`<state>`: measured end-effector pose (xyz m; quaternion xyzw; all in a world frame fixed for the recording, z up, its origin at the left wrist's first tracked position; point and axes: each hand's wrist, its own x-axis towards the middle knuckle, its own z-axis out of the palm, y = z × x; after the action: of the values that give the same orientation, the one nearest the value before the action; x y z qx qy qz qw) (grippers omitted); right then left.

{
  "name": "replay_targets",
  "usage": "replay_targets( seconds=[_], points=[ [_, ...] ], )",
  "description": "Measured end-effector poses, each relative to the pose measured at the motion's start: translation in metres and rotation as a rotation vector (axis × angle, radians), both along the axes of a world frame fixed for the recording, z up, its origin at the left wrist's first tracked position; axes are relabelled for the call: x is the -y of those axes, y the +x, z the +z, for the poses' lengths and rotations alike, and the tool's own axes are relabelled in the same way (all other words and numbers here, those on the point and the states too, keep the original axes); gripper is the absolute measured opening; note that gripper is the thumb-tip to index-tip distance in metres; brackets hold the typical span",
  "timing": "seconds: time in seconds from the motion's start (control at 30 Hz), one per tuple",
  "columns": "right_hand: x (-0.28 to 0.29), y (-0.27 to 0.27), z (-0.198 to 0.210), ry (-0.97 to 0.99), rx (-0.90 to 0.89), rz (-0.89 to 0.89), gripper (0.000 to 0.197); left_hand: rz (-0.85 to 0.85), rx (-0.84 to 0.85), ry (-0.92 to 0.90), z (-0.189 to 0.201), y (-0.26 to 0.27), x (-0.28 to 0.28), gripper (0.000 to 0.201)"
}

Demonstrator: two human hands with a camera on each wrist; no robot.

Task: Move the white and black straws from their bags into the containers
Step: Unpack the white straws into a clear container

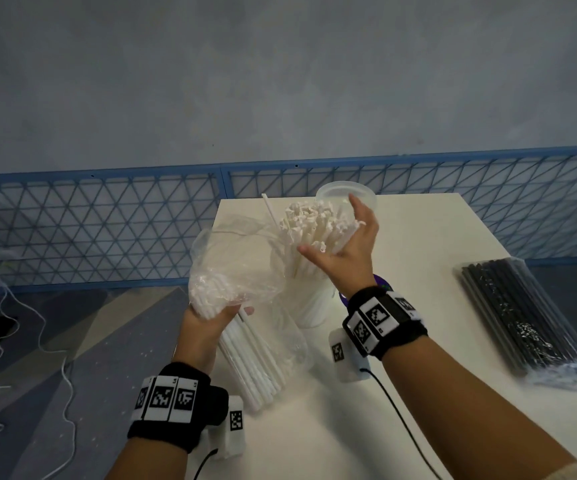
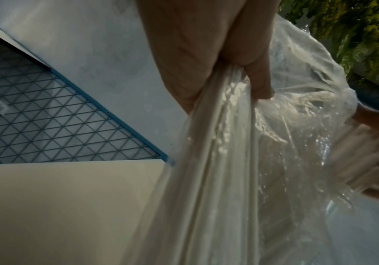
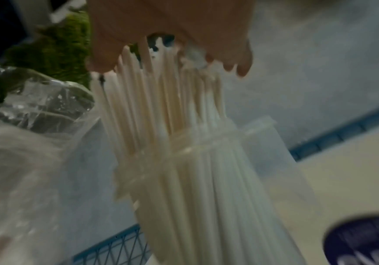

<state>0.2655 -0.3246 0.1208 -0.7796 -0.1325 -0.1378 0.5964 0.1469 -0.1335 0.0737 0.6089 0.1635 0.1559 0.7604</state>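
Two hands busy: right hand [image 1: 344, 239], fingers spread, should tamp white straws [image 1: 309, 223] squarely into clear container [image 3: 247, 161]; left hand [image 1: 207, 320] grips bag [image 1: 231, 258].

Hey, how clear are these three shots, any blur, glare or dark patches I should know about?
Head view: evenly lit and mostly sharp, its wide lens bowing the blue mesh fence. Left wrist view: dim, with glare speckling the crinkled clear plastic bag the left hand grips. Right wrist view: dark and motion-blurred, smearing the right hand and the thin white straws in the clear plastic container.
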Motion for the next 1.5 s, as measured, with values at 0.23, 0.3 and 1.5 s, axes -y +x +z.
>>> replay_targets(
  seconds=[0.23, 0.3, 1.5],
  points=[
    [-0.005, 0.005, -0.016, 0.038, -0.113, 0.082, 0.107, 0.014, 0.002, -0.081, 0.002, -0.002, 0.001, 0.069],
    [-0.011, 0.008, -0.016, 0.015, -0.099, -0.002, 0.076, 0.015, -0.009, -0.073, 0.0, -0.002, 0.0, 0.058],
    [-0.032, -0.076, 0.004, -0.581, -0.173, 0.615, 0.028, -0.517, 0.022, 0.456, 0.011, -0.007, 0.023, 0.119]
  ],
)
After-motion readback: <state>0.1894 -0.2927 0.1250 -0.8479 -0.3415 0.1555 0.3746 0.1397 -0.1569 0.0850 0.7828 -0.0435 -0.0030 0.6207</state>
